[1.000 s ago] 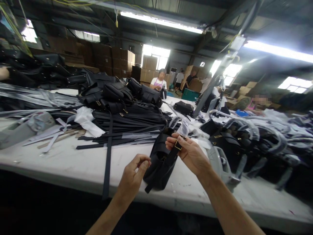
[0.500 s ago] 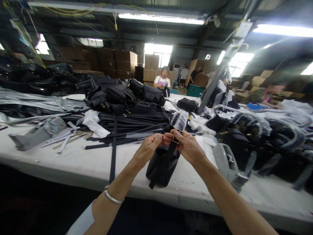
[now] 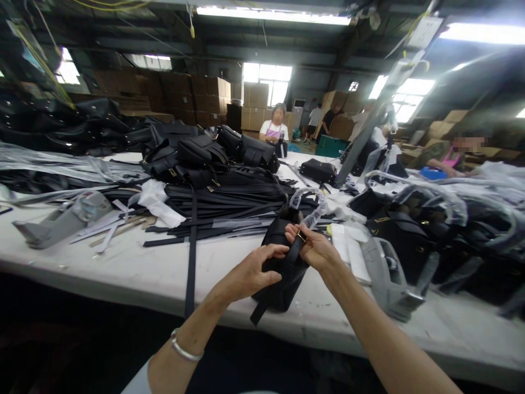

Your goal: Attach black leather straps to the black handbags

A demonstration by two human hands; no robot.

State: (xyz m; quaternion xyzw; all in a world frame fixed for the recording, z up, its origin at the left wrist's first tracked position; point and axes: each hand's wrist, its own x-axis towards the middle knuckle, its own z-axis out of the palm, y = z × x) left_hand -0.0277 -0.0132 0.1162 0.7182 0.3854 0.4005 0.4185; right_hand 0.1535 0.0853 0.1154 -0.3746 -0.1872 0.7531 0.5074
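A black handbag [image 3: 289, 287] stands near the front edge of the white table, its handle [image 3: 314, 210] wrapped in clear plastic. My right hand [image 3: 318, 249] pinches the black strap at its gold buckle [image 3: 302, 235], on the bag's upper side. The strap's loose end [image 3: 258, 313] hangs down past the bag's lower left. My left hand [image 3: 256, 271] is open at the bag's left side, thumb and fingers apart. Its fingertips are close to the strap; whether they touch the bag I cannot tell.
Loose black straps [image 3: 233, 200] lie piled behind the bag, with black bags [image 3: 200, 153] heaped above. Grey tape dispensers stand left [image 3: 68, 219] and right [image 3: 389, 279]. More bags with wrapped handles [image 3: 406, 235] crowd the right. A person [image 3: 274, 128] sits across the table.
My left hand has let go near the buckle, dropped lower and opened. The bag has turned somewhat, so its plastic-wrapped handle shows as a loop. My right hand stays at the buckle.
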